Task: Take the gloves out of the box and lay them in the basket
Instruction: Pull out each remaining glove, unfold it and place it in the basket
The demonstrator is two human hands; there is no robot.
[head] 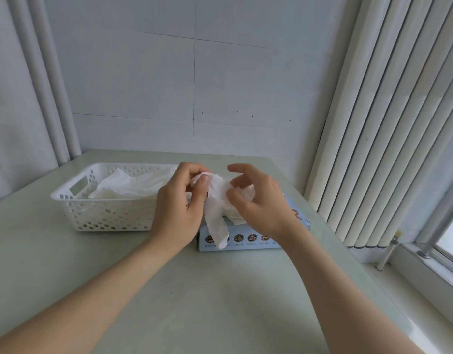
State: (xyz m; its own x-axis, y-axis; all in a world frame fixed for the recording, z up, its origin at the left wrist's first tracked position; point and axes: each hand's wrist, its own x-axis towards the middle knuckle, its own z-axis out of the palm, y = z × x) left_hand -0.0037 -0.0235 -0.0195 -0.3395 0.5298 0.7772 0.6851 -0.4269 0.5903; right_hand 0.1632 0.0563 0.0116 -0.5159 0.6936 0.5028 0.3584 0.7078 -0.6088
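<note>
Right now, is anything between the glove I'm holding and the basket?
Nothing visible does. The left hand and right hand pinch the glove above the box; the open-topped basket stands just left of it, with other gloves lying inside.

Both arms bare, reaching fwd, hands close together at mid-frame. L forearm point(74, 284) comes in from bottom-left, R forearm point(330, 282) from bottom-right, converging.

L hand point(180, 200): back of hand to cam, wrist about straight, fingers curled in. Thumb + index pinch the top of the glove point(216, 221).

R hand point(258, 200): just beside L, back of hand up and to the right, wrist bent slightly inward. Thumb + curled fingers close on the glove's bunched part, index lifted and out, touching nothing.

Hands not touching each other, glove between them.
</note>
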